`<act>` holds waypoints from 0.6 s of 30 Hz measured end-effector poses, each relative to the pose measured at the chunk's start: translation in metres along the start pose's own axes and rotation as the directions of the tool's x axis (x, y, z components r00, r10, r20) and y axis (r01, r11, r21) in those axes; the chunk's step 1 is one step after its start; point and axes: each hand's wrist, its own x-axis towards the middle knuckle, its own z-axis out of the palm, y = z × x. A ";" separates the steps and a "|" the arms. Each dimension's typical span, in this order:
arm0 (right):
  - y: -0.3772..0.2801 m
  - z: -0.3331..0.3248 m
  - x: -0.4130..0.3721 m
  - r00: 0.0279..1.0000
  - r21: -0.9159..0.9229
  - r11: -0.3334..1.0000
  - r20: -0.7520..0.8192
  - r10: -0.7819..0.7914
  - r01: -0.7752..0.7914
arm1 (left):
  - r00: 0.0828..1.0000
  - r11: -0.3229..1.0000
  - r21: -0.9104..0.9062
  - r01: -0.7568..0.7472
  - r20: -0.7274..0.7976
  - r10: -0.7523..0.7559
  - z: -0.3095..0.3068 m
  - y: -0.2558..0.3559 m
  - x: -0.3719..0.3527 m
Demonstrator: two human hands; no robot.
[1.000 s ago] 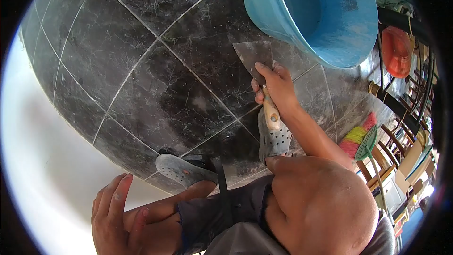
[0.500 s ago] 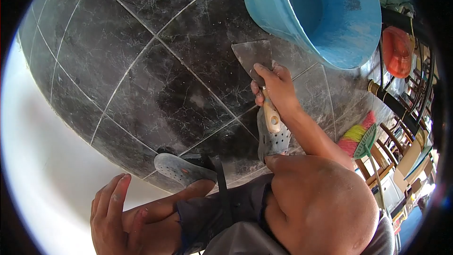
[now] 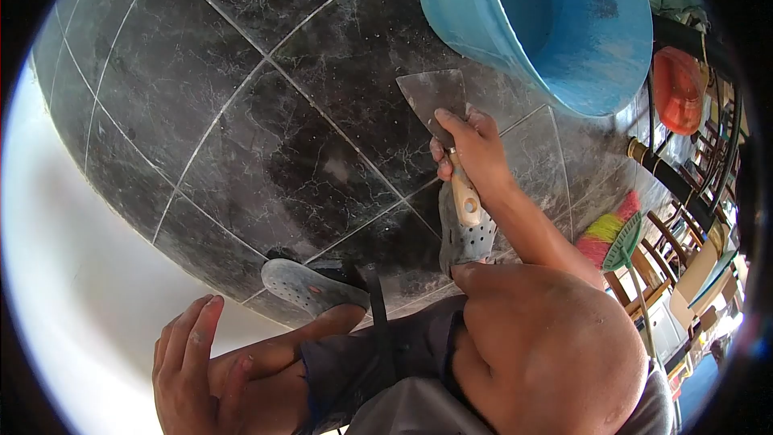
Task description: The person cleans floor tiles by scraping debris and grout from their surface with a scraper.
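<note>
My right hand (image 3: 475,149) is closed round a putty knife (image 3: 436,97) with a wide metal blade and a pale wooden handle (image 3: 465,193). Its thumb presses on the blade, which points away from me over the dark tiled floor (image 3: 338,105). At the lower left, my left hand (image 3: 185,366) is raised beside my leg, holding nothing, its fingers stretched and dusted with white. A big blue tub (image 3: 475,12), smeared inside with pale residue, stands just beyond the blade.
A white wall (image 3: 72,274) borders the floor at left. My feet wear grey perforated clogs (image 3: 306,286). To the right are a pink, yellow and green broom (image 3: 616,238), a red plastic container (image 3: 678,90), black tubes (image 3: 672,181) and stacked furniture.
Almost nothing differs. The view has shifted very slightly; both hands and the putty knife keep their places.
</note>
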 end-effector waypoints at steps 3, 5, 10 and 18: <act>-0.001 0.001 0.004 1.000 0.010 1.000 0.005 -0.024 0.024 | 1.000 1.000 -0.009 0.014 -0.003 -0.014 0.000 0.004 0.003; 0.000 0.002 0.007 0.999 0.015 0.999 0.003 -0.038 0.038 | 1.000 1.000 -0.015 0.024 -0.005 -0.024 0.000 0.006 0.004; 0.005 -0.002 0.003 1.000 0.025 1.000 0.017 -0.018 0.017 | 1.000 1.000 -0.028 0.003 -0.007 -0.003 0.000 0.003 0.003; 0.020 -0.009 -0.012 0.995 -0.048 0.998 0.088 0.038 -0.034 | 0.999 0.998 -0.052 -0.034 0.004 0.034 -0.001 -0.001 0.001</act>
